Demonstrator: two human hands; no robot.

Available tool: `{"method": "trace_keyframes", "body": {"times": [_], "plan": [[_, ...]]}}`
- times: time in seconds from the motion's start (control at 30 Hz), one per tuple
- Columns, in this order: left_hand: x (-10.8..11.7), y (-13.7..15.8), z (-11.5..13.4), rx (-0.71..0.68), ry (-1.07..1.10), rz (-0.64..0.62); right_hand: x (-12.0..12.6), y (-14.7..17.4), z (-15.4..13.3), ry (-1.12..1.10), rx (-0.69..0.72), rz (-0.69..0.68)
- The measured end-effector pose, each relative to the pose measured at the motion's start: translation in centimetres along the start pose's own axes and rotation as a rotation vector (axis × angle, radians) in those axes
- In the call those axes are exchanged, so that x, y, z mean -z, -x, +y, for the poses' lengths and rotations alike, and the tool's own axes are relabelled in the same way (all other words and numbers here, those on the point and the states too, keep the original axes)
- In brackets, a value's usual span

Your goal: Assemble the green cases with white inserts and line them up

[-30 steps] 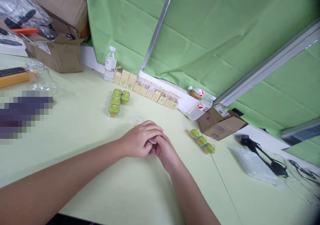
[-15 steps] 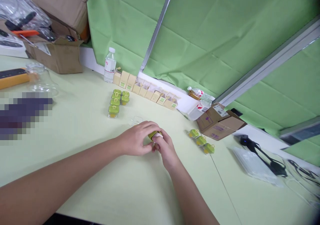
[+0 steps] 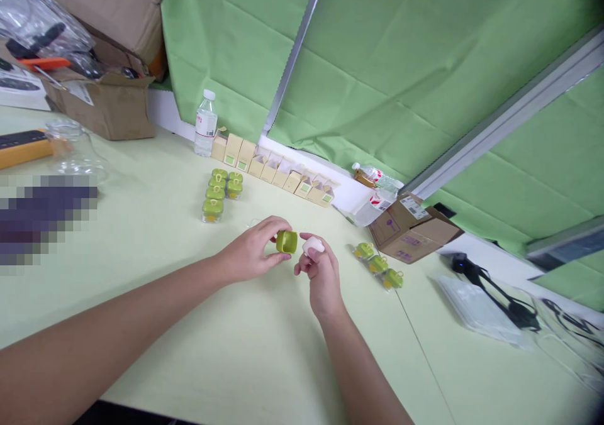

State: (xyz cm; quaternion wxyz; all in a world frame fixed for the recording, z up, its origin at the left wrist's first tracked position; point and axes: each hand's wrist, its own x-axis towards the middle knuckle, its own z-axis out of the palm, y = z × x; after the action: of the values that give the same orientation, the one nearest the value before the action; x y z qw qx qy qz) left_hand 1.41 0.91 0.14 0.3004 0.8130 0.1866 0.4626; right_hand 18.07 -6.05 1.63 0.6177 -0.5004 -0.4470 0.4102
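My left hand (image 3: 257,249) pinches a small hollow green cap (image 3: 286,242) between thumb and fingers, its open side turned toward me and to the right. Just to the right, my right hand (image 3: 321,273) grips a small white rounded piece (image 3: 313,245); its exact kind is not clear. A narrow gap separates cap and white piece, both above the table. Partly hidden behind my left hand stands a clear container (image 3: 253,222). Several small clear boxes with green lids (image 3: 213,207) sit to the left beyond my hands, and three more (image 3: 378,264) stand to the right.
A row of small beige cartons (image 3: 270,168) lines the back edge beside an upright water bottle (image 3: 206,123). Bottles (image 3: 375,206) lie by a cardboard box (image 3: 410,227) at right. Plastic bags (image 3: 476,309) and cables are farther right. A filled carton (image 3: 116,107) stands at left.
My hands have moved apart. The white piece, formerly at the green cap between both hands, is now separate in my right hand, while the cap stays in my left.
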Motion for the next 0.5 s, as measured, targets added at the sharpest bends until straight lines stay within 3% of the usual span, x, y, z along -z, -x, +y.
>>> {"method": "trace_keyframes", "body": {"times": [0.3,0.5], "plan": [[-0.1,0.1,-0.1,-0.019,-0.039,0.035,-0.8,-0.1,0.1,0.101,0.05,0.112],[0.0,0.1,-0.3,0.078,-0.059,0.054,-0.8,-0.4,0.8,0.099,0.07,0.106]]}}
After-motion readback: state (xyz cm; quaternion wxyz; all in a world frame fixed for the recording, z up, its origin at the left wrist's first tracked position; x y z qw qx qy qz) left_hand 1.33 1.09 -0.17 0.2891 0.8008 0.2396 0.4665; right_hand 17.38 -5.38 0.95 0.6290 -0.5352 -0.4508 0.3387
